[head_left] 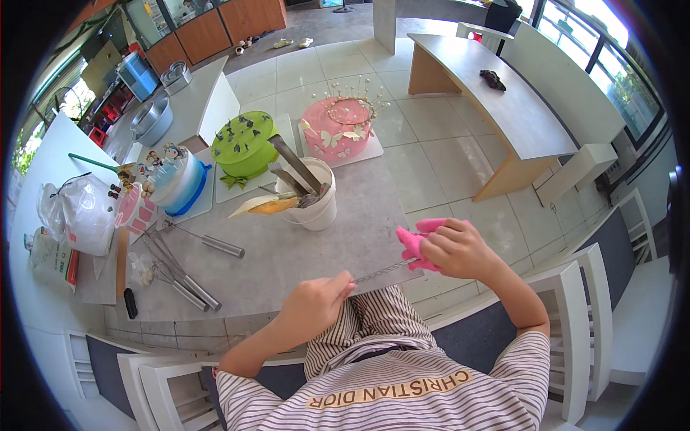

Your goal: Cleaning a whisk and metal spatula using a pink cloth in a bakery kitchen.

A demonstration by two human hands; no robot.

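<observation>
My left hand pinches one end of a thin grey metal tool with a ridged or patterned surface; its exact kind I cannot make out. Around the other end my right hand is closed on a bright pink cloth, which wraps the tool there. Both hands are just over the table's near right edge, above my lap. Beyond them on the table, a white bucket holds metal spatulas and a yellowish, pointed item.
Whisks lie on the grey table at left. Behind stand a green cake, a pink cake with pearl toppers and a blue-and-white cake. Plastic bags crowd the left edge. White chairs stand at right.
</observation>
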